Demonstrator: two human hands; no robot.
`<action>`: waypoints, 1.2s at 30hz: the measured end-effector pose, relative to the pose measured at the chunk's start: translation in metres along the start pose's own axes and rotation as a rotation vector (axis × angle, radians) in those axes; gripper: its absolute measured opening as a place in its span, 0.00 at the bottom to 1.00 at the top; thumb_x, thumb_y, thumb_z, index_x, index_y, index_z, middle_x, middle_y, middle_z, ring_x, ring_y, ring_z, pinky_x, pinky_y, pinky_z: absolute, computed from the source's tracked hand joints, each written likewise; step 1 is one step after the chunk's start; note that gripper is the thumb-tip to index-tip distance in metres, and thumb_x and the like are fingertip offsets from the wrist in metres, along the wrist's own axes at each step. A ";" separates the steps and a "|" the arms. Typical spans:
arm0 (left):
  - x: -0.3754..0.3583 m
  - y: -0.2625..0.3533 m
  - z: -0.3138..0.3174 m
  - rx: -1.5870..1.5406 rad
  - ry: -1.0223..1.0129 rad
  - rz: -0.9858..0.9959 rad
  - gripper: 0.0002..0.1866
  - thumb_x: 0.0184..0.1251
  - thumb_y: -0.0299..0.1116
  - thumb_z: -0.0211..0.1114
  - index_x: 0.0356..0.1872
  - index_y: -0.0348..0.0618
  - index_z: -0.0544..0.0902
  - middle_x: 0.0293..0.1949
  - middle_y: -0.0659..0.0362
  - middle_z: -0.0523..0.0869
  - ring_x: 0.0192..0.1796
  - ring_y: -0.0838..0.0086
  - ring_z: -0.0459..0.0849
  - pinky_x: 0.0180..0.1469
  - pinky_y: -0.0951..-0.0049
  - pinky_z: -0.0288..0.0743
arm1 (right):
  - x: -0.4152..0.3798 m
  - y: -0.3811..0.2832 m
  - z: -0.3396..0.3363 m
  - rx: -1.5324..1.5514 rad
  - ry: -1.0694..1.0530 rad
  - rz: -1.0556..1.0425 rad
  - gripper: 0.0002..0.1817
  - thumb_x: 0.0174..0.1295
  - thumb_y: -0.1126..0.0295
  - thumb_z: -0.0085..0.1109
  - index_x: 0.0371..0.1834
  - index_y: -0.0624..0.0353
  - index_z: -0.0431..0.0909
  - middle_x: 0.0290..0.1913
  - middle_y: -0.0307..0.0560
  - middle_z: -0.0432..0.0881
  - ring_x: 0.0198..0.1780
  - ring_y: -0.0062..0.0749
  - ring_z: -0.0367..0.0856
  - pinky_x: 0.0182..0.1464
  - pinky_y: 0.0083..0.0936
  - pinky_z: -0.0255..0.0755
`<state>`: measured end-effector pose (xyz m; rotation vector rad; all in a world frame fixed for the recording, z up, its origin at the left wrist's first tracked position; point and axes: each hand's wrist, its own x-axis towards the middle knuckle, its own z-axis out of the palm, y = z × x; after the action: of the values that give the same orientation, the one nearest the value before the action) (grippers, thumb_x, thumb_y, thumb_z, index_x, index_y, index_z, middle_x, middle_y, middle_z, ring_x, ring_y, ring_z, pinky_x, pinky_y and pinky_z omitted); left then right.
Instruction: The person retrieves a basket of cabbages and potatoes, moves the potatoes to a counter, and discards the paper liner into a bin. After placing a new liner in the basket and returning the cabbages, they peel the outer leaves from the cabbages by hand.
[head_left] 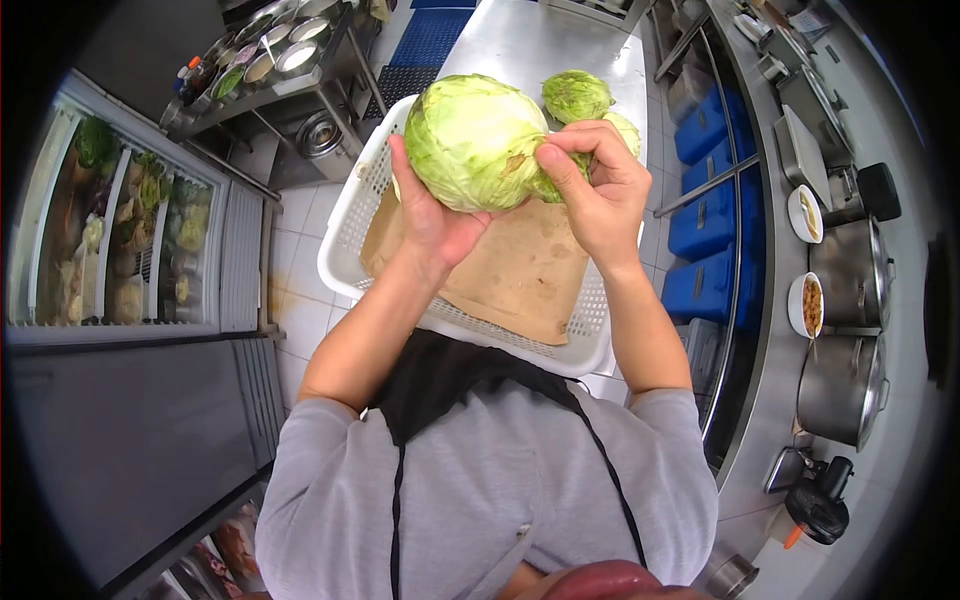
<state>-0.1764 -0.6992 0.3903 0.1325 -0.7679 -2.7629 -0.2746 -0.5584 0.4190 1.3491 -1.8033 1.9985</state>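
Observation:
A large pale-green head of iceberg lettuce [470,140] is held up over a white plastic basket [345,250]. My left hand [440,222] cups it from below and on its left side, thumb upright against the leaves. At its right edge, my right hand [605,185] pinches an outer leaf [548,186] between thumb and fingers; brownish marks show close by on the head. Brown paper [515,275] lines the basket beneath both hands. Behind my right hand, a smaller green head [577,95] and part of a paler one [624,130] sit on the steel table.
The basket rests on a steel table [500,40]. To the left stand a glass-fronted fridge [120,230] with vegetables and a counter of metal containers [298,58]. Blue bins [697,285] fill shelves on the right, below a counter with large pots [840,385] and white bowls [806,305].

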 end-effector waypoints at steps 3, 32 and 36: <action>0.000 0.004 -0.003 -0.017 -0.003 -0.013 0.56 0.57 0.88 0.36 0.76 0.56 0.63 0.72 0.54 0.71 0.71 0.55 0.73 0.67 0.42 0.71 | -0.011 -0.002 0.003 0.114 0.000 0.017 0.08 0.63 0.77 0.68 0.41 0.65 0.80 0.46 0.48 0.82 0.47 0.27 0.79 0.52 0.23 0.73; 0.008 -0.002 -0.010 -0.337 -0.006 -0.056 0.48 0.60 0.77 0.53 0.73 0.53 0.69 0.69 0.47 0.74 0.69 0.43 0.73 0.70 0.32 0.66 | -0.058 -0.023 0.017 -0.467 0.156 -0.223 0.07 0.57 0.79 0.71 0.36 0.63 0.82 0.31 0.46 0.80 0.32 0.38 0.78 0.33 0.30 0.72; 0.017 0.003 -0.014 -0.356 -0.121 -0.066 0.51 0.57 0.77 0.56 0.73 0.49 0.68 0.68 0.44 0.73 0.67 0.39 0.73 0.72 0.35 0.65 | -0.078 -0.030 0.028 -0.385 -0.039 -0.240 0.08 0.56 0.76 0.72 0.35 0.62 0.81 0.32 0.49 0.77 0.32 0.40 0.77 0.32 0.32 0.71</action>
<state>-0.1893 -0.7135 0.3801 -0.0822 -0.2918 -2.9390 -0.1957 -0.5389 0.3856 1.4055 -1.8199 1.4261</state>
